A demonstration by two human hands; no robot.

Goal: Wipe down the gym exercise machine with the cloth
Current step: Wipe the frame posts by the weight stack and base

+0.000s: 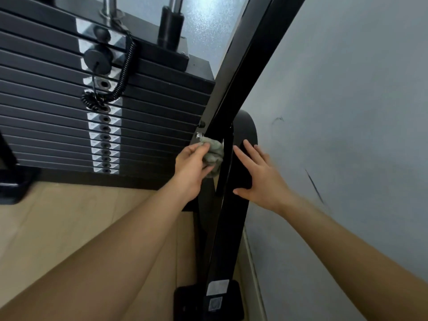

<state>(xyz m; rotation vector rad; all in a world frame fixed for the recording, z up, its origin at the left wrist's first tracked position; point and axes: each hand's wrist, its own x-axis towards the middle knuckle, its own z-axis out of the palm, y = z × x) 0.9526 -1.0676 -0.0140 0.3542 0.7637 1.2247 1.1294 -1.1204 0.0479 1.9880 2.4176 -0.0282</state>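
A black upright frame post (234,100) of the gym machine runs from the top centre down to a foot plate at the bottom. My left hand (191,169) grips a bunched grey-green cloth (213,154) and holds it against the left face of the post, low down, just below a small bolt. My right hand (259,174) lies flat with straight fingers on a black curved panel (247,135) on the right side of the post.
A tall black weight stack (58,112) with a selector pin and a coiled black cord (120,72) fills the left. A grey wall (347,112) stands close on the right. Tan wooden floor (69,216) lies below, with the post's foot plate (185,302) at the bottom.
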